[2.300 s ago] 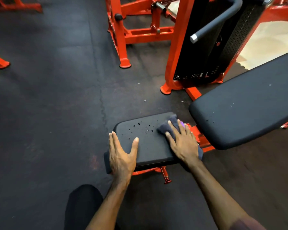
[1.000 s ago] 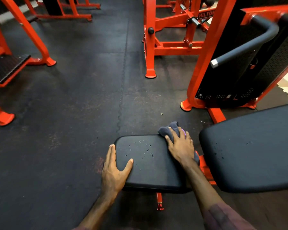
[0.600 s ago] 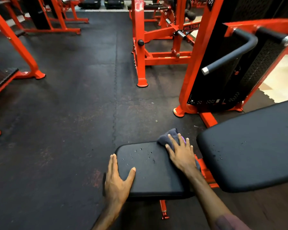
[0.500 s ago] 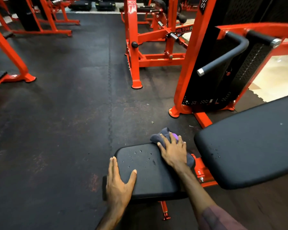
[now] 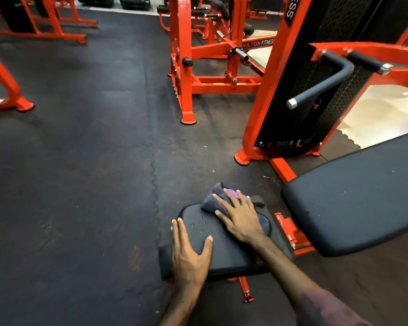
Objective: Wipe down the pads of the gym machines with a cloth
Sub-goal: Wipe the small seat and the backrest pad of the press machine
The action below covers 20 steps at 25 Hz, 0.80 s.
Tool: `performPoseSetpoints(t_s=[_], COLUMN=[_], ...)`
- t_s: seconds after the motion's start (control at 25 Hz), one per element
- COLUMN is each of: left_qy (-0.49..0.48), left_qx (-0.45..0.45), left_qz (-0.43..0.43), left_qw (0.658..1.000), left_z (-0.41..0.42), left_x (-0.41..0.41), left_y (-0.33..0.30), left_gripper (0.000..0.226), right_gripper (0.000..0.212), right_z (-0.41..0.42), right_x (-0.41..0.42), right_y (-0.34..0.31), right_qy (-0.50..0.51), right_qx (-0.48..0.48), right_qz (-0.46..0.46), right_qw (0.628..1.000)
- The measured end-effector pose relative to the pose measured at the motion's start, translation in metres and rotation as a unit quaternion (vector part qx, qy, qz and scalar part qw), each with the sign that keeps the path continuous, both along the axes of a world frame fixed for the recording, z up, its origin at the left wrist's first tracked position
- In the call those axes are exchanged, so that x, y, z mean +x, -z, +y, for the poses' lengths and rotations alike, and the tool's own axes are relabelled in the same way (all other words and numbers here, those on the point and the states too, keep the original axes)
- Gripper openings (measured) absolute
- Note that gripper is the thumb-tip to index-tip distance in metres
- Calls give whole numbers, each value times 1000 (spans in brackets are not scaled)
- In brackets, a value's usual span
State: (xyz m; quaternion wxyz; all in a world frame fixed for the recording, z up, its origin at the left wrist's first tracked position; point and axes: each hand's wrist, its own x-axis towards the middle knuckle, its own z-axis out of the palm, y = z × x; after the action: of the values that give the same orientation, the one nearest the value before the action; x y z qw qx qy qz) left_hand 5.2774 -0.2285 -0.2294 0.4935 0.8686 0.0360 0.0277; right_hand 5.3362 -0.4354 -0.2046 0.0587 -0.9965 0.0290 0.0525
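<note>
On seat pad [image 5: 224,245], head view: right hand [image 5: 242,220] flat, fingers spread, pressing grey cloth [image 5: 212,201] at pad's far edge. Left hand [image 5: 189,257] flat on near-left corner, fingers straight, thumb splayed. Back pad [image 5: 358,196] just right. Droplets on seat pad.

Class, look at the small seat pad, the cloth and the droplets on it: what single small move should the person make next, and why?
Probably sweep the right hand, pressing the cloth flat at the far end of the seat pad, toward the left hand. Droplets lie on the pad between them, unwiped, and the left hand steadies the pad's near corner.
</note>
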Motion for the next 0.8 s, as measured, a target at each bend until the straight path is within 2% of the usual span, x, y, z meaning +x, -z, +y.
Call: performPoseSetpoints(t_s=[0.08,0.12,0.24,0.28,0.4,0.48,0.56,0.64,0.68,0.8], left_qy=[8,7,3,1,-6,-2,-2,0,2,11], left_qx=[-1,-2,-6,-6,-8,-7,-5,-3,-1,-4], left_qz=[2,0,-7,-6,-15,-20,-16,-6,-4,-2], left_qw=[1000,1000,1000,1000,1000,1000,1000,1000,1000,1000], left_z=[0,0,-1,-1,0,0,0,0,0,3], left_x=[-1,-1,-2,-2,-2,-1,-2,-2,-1,-1], left_y=[-1,-1,0,0,-2,-2,-4,-5,-5,-2], left_gripper=[102,103,102,102,103,103,102,102,101,98], right_gripper=[75,78,75,74,71,68,70,66,65,70], right_z=[-23,-33,-14,3,21,-1,-13,4,17,22], right_x=[-19,-18,7,12,-15,-30,-19,-2,0,-35], right_y=[-2,-3,-11,-11,-4,-6,-8,-11,-9,-2], right_qy=[-54,-31,129,134,-21,-70,-7,94,110,-2], right_qx=[7,6,11,6,9,18,14,18,13,17], right_qz=[2,12,35,28,3,4,17,23,13,-15], right_qw=[999,999,991,991,1000,997,1000,995,994,1000])
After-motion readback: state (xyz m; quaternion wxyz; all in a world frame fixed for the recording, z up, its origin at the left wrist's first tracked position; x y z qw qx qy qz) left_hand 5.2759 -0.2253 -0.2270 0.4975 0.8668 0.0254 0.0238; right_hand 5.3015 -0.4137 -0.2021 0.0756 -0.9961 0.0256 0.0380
